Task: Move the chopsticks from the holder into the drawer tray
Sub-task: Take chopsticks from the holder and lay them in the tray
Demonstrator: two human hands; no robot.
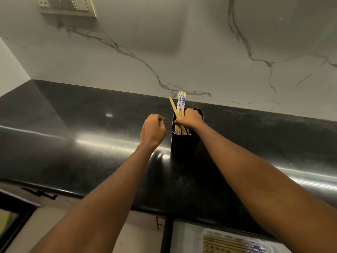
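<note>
While right hand (190, 118) grips chopsticks (179, 105) in black holder (184, 145), left hand (153, 129) clenched empty beside it

Chopsticks (180, 105): pale wood, some in blue-printed white wrappers, standing tilted in holder, bunched in my right hand (190, 118). Holder (184, 148): black, tall, upright on tabletop (91, 143). Drawer tray (235, 241): below tabletop edge, more chopsticks lying inside.

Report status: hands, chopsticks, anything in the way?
Right hand gripping chopsticks in the holder. Left hand curled, empty, beside it. Drawer tray below counter; nothing blocking.
</note>
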